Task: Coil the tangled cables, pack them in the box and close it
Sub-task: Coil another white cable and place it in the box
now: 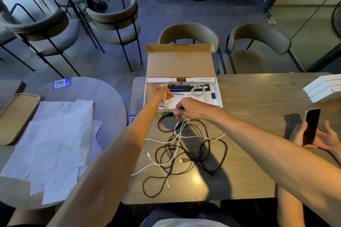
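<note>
your left hand [156, 93] grips the thin white cable [165, 100], coiled over the open cardboard box [219, 96]; right hand [190, 109] pinches its slack, which trails toward you.

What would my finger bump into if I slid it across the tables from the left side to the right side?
wooden tray → white paper sheets → tangled cables → stack of white boxes. The open box and the phone overlap others sideways, so they are left out.
</note>
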